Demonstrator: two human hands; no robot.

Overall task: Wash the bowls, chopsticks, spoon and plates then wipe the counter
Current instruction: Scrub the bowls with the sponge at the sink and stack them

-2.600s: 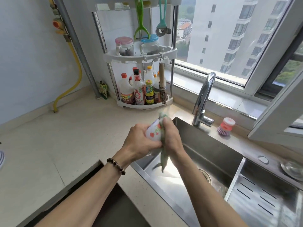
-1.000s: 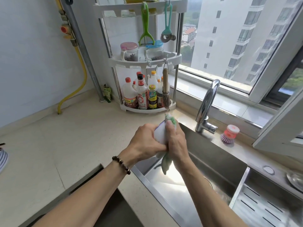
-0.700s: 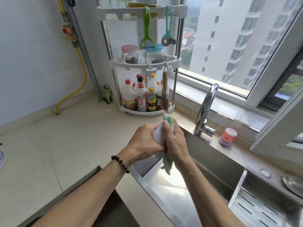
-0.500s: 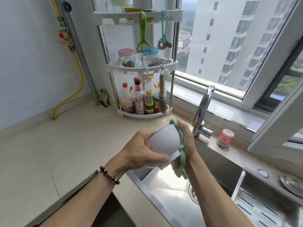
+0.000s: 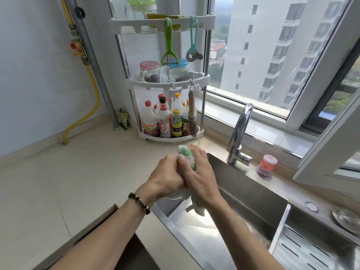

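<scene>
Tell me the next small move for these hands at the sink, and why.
Probably turn the bowl in the left hand so the cloth under the right hand reaches a fresh patch. Both hands clasp it above the sink, and the tap looks off.

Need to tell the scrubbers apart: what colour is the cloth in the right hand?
Green and white fluffy dishcloth, gripped in the right hand; clearest in the head view.

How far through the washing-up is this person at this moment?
Done: nothing visibly finished. In hand: the left hand and right hand scrub a white bowl with a green cloth over the sink. Left: rinsing; the counter wipe; other dishes are out of view.
</scene>
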